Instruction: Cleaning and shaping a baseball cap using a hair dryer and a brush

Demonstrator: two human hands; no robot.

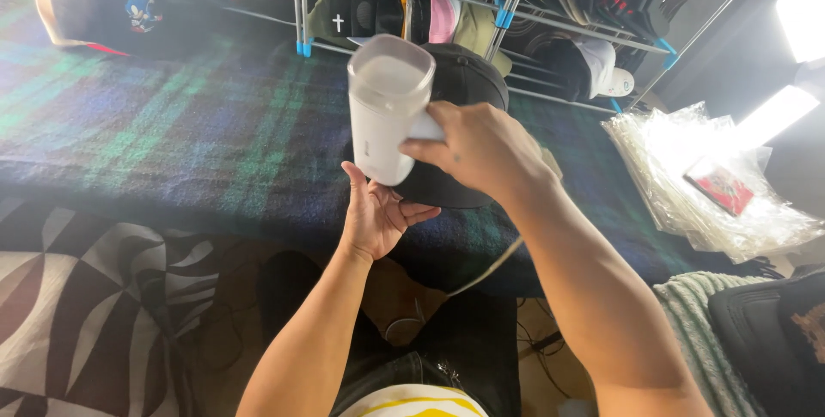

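Left hand (375, 215) palm up, fingers spread, touching brim of black cap (460, 82) over plaid blanket (172, 125); white handheld steamer (388, 107) gripped by closed right hand (477, 146), against cap; stacked clear bags (713, 185) far right.

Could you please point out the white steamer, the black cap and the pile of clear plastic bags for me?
white steamer (384, 116): head view, on the side of its body.
black cap (468, 77): head view, on the crown.
clear plastic bags (679, 185): head view, on the pile's middle.
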